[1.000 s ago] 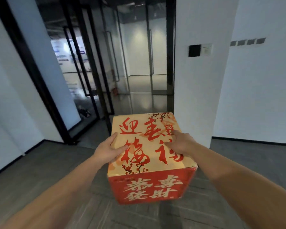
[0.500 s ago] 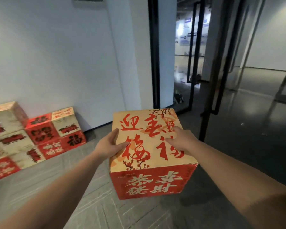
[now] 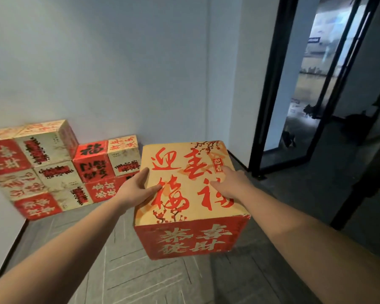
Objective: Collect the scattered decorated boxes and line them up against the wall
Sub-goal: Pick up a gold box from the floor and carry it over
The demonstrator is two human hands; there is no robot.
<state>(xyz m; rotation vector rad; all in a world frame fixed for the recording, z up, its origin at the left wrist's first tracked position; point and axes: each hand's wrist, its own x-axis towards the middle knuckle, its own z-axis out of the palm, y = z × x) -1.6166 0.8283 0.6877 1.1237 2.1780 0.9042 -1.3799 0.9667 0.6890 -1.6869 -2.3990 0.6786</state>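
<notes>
I carry a decorated box (image 3: 192, 236) in front of me above the floor. Its top is tan with red characters and its front is red with pale characters. My left hand (image 3: 136, 189) grips its left top edge, thumb on top. My right hand (image 3: 230, 185) lies on the top near the right edge, its fingers hidden over the side. Several similar decorated boxes (image 3: 53, 167) are stacked against the white wall (image 3: 119, 73) at the left, two and three high.
A black-framed glass door (image 3: 305, 95) stands to the right of the wall corner, with a dark room behind it. Grey floor (image 3: 123, 270) stretches between me and the stack. A bare strip of wall base lies right of the stack, behind the held box.
My view has swung left from the glass doors to the wall. The stacked boxes have come into sight and grown nearer. Both hands keep the same hold on the box.
</notes>
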